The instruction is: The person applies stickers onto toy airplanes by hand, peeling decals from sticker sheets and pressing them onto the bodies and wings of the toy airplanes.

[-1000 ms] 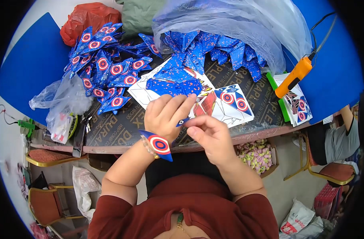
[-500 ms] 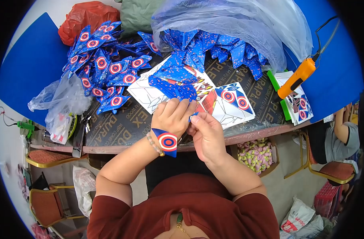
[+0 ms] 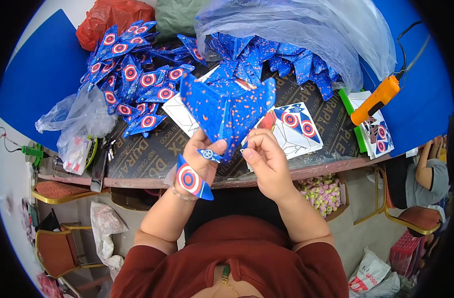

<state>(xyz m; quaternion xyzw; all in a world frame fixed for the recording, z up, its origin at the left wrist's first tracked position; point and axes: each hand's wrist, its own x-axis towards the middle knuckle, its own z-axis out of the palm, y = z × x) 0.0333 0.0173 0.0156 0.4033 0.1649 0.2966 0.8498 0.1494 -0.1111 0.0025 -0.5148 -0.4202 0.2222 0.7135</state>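
Observation:
My left hand (image 3: 207, 158) grips the lower tip of a blue, orange-speckled winged piece (image 3: 227, 111), raised above the table with its wings spread. A small blue sticker (image 3: 208, 155) with a white emblem lies across that hand near the thumb. A larger target-ring sticker (image 3: 191, 180) hangs at the wrist, beside a bead bracelet. My right hand (image 3: 267, 164) is just right of the piece, thumb and forefinger pinched on a tiny dark-and-white bit too small to name. Printed sticker sheets (image 3: 299, 129) lie behind the hands, partly covered by the piece.
Finished-looking ring-marked pieces (image 3: 147, 82) are heaped at the left. More speckled pieces (image 3: 301, 62) spill from a clear plastic bag (image 3: 296, 30) at the back. On the right, an orange-handled tool (image 3: 376, 101) stands by a green-edged holder (image 3: 353, 119) with sheets.
The speckled piece has been lifted off the sheets and spread upright in my left hand. That hand has turned over, showing the small sticker. My right hand has moved slightly right, away from the left.

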